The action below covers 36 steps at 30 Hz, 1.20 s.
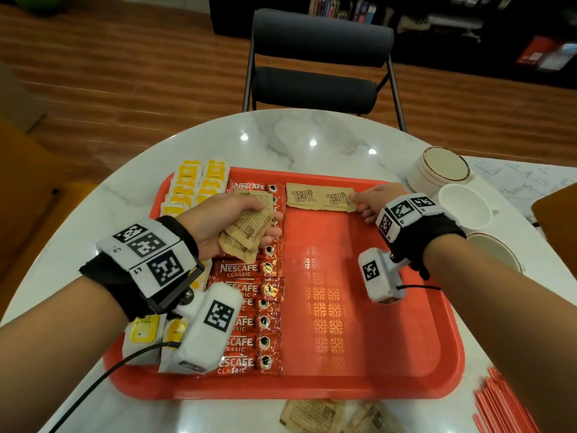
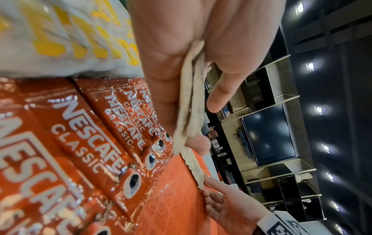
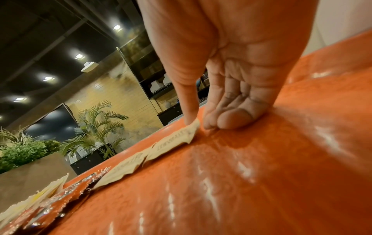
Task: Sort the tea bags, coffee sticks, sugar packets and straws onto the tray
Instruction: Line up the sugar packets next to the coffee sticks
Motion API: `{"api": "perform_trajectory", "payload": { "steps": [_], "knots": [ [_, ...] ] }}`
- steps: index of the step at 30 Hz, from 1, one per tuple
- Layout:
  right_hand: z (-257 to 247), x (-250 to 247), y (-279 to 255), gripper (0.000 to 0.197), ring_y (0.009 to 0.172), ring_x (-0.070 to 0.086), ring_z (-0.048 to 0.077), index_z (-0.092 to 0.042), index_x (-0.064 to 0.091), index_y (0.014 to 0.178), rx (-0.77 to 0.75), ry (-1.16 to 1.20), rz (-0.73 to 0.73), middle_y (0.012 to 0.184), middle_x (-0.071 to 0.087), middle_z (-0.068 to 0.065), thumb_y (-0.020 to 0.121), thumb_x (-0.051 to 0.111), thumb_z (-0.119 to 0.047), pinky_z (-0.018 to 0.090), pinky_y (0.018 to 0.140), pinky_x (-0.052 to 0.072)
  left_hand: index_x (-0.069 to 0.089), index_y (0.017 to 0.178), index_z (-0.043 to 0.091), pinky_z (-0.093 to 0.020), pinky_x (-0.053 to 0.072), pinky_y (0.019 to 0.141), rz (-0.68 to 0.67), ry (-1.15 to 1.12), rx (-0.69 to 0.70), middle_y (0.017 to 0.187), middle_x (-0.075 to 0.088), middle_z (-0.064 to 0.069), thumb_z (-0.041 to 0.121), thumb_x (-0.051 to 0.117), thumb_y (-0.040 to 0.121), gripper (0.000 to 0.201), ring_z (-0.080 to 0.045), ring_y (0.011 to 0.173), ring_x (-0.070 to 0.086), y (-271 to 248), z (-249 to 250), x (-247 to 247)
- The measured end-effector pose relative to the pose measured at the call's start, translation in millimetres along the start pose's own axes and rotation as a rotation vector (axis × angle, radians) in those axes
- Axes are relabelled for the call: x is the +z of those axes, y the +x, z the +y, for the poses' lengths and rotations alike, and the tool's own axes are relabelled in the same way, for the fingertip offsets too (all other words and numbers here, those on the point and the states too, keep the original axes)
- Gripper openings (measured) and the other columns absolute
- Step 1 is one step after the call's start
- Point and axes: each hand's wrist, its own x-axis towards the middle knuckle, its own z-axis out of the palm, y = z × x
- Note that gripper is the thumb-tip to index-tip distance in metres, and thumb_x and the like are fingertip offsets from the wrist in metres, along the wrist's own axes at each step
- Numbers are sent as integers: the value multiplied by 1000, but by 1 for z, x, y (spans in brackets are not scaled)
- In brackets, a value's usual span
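My left hand (image 1: 240,218) hovers over the column of Nescafe coffee sticks (image 1: 246,320) and grips a small stack of brown sugar packets (image 1: 249,228) (image 2: 189,103) between thumb and fingers. Two sugar packets lie side by side at the far middle of the red tray (image 1: 374,307). My right hand (image 1: 363,204) (image 3: 201,125) pinches the right edge of the right-hand packet (image 1: 335,199) (image 3: 177,139), thumb on top and curled fingers resting on the tray. The other packet (image 1: 303,196) lies flat beside the coffee sticks. Yellow tea bags (image 1: 199,182) fill the tray's left side.
More sugar packets (image 1: 312,414) lie on the marble table in front of the tray. Red straws (image 1: 505,404) lie at the front right. Three white cups (image 1: 443,170) (image 1: 465,207) (image 1: 496,251) stand right of the tray. A dark chair (image 1: 315,73) faces the table's far side.
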Motion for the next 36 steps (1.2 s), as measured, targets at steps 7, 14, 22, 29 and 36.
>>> {"api": "perform_trajectory", "payload": {
  "steps": [7, 14, 22, 29, 36],
  "knots": [
    [-23, -5, -49, 15, 49, 54, 10, -13, 54, 79, -221, 160, -113, 69, 56, 7, 84, 65, -22, 22, 52, 51, 54, 114, 4, -26, 58, 55, -101, 32, -6, 91, 70, -18, 6, 47, 94, 22, -19, 67, 71, -14, -2, 5],
    [-36, 17, -114, 7, 53, 57, 8, -7, 65, 89, -331, 139, -623, 66, 61, 5, 82, 62, -6, 17, 57, 53, 60, 105, 4, -16, 51, 46, -154, 347, 42, 67, 70, -12, 10, 55, 90, 16, -11, 48, 62, -33, -11, 8],
    [-39, 10, -123, 7, 41, 52, 3, -3, 58, 86, -400, 19, -408, 62, 53, 7, 84, 58, 3, 13, 46, 48, 55, 107, 11, -16, 50, 44, -84, 387, 36, 63, 68, -10, 7, 51, 93, 16, -10, 46, 60, -51, -11, -1],
    [-45, 5, -128, 18, 54, 51, 8, -13, 55, 74, -467, -48, -330, 68, 55, 2, 87, 57, -1, 20, 52, 49, 59, 100, 19, -18, 45, 39, 47, 394, 31, 105, 64, -9, -10, 36, 90, 39, -14, 58, 54, -47, -3, -3],
    [-47, 20, -134, 22, 57, 52, 11, -15, 50, 73, -434, -93, -390, 68, 55, 3, 91, 50, -3, 23, 51, 46, 61, 95, 8, -15, 38, 35, -19, 325, -36, 68, 61, -8, 14, 41, 90, 21, -12, 41, 49, -51, 4, 4]
  ]
}}
